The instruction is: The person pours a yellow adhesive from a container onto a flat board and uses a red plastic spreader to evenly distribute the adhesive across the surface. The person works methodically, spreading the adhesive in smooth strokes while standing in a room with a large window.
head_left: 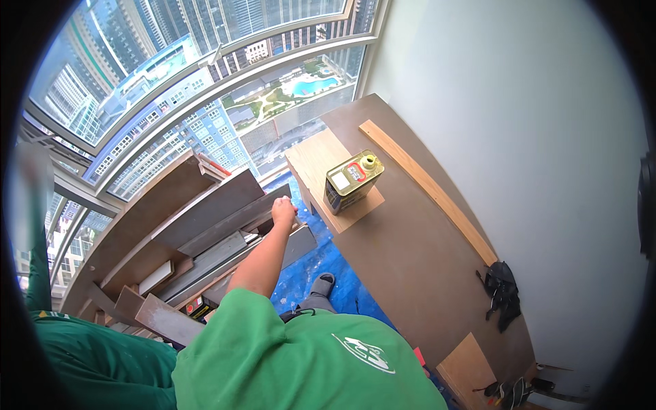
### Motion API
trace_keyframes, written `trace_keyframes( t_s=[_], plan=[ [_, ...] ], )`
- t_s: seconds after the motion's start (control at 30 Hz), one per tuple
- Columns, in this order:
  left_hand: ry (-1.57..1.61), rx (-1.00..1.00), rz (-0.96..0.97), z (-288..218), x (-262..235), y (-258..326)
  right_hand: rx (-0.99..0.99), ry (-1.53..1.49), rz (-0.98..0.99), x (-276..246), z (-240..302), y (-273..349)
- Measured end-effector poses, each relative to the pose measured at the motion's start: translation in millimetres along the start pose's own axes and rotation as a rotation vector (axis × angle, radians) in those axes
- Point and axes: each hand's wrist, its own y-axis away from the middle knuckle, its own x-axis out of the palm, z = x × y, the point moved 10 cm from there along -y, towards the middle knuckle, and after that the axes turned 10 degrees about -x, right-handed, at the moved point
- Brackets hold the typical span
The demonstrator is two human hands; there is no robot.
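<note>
My left hand [283, 211] reaches forward with its fingers curled closed, above the near end of some stacked grey boards [219, 256]. Whatever the fingers hold, if anything, is too small to make out. To the right of that hand, a rectangular metal can [352, 183] with a yellowish spout stands upright on a light wood panel [314, 156]. The panel lies across the end of a long brown board surface [403, 260]. My right hand is outside the view.
A long wooden strip [430, 191] lies along the wall side, with a black bag-like bundle [502, 294] near its end. Blue sheeting [342, 273] covers the floor. Another person in a green sleeve [102, 355] is close at my left. Windows [225, 82] curve ahead.
</note>
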Motion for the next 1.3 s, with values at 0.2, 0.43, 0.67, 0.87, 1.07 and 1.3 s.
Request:
trace_keyframes(
  t_s=[0.2, 0.43, 0.67, 0.87, 1.07, 1.3],
  plan=[
    [-1.158, 0.088, 0.334, 160, -17, 110, 0.128, -0.270, 0.068, -41, 141, -53],
    [-1.004, -0.140, 0.263, 224, -113, 150, -0.070, -0.295, 0.254, -29, 143, -183],
    [-0.980, -0.103, 0.045, 268, -172, 205, -0.021, -0.378, 0.429, -9, 177, -222],
    [-0.911, -0.258, 0.136, 314, -172, 259, -0.011, -0.320, 0.512, 10, 153, -227],
    [-0.949, -0.270, 0.142, 332, -186, 277, -0.013, -0.267, 0.520, -1, 151, -227],
    [-0.921, -0.230, 0.121, 293, -174, 255, -0.074, -0.066, 0.512, -7, 118, -241]
  ],
)
